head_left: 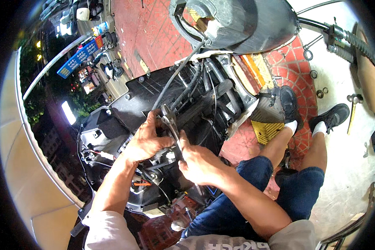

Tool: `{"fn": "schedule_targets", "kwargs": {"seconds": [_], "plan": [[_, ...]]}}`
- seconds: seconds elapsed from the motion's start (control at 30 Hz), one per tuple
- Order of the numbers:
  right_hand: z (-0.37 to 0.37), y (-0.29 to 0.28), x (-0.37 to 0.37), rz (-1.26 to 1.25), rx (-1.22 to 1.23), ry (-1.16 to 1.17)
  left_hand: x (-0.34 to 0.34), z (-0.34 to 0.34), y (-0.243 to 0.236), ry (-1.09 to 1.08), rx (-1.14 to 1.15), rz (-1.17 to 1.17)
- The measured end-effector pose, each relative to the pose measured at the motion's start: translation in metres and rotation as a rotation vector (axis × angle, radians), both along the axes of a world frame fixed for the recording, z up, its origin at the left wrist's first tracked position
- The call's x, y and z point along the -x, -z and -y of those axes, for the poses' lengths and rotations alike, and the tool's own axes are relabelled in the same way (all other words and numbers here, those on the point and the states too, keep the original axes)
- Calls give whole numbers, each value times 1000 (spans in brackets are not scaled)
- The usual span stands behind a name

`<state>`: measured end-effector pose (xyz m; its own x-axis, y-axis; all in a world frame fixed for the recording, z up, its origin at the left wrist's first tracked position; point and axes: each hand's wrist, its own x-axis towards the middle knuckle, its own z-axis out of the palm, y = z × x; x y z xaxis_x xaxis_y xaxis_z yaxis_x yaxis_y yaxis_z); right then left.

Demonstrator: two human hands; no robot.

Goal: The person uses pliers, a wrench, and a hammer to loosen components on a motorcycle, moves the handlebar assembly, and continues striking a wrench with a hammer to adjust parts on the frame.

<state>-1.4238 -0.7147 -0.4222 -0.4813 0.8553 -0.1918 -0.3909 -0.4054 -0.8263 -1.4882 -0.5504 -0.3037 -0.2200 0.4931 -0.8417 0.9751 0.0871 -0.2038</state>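
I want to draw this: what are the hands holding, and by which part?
The right hand holds metal pliers by the handles. The left hand is at the dark cable; whether it grips can't be told.

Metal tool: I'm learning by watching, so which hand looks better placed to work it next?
The right hand, I think: it holds the metal tool by its handle, while the left hand is up beside the tool's head, near the cable.

Pliers (172,126) sit in the right fingers (185,144), scooter frame (214,92) beneath; hammer (353,110) well rightward on the floor (335,166).
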Motion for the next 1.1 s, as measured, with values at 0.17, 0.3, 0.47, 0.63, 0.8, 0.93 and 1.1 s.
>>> {"fn": "schedule_targets", "kwargs": {"seconds": [0.17, 0.3, 0.47, 0.63, 0.8, 0.93, 1.1], "plan": [[-16, 9, -8, 15, -25, -94, 1, 2, -3, -11, 1, 43], [-23, 11, -16, 74, -88, -97, -3, 3, -4, 71, -25, -8], [-30, 16, -22, 132, -136, -105, -29, 24, -28, 324, -265, 107], [-37, 14, -30, 143, -183, -86, -37, 78, -105, -343, 68, 750], [-42, 16, -30, 132, -202, -141, -14, 174, -81, -871, 109, 30], [-42, 19, -30, 143, -210, -142, 29, 197, -17, -1446, -274, 466], [-41, 21, -22, 119, -187, -107, 35, 184, 14, -1546, -364, 761]]}}
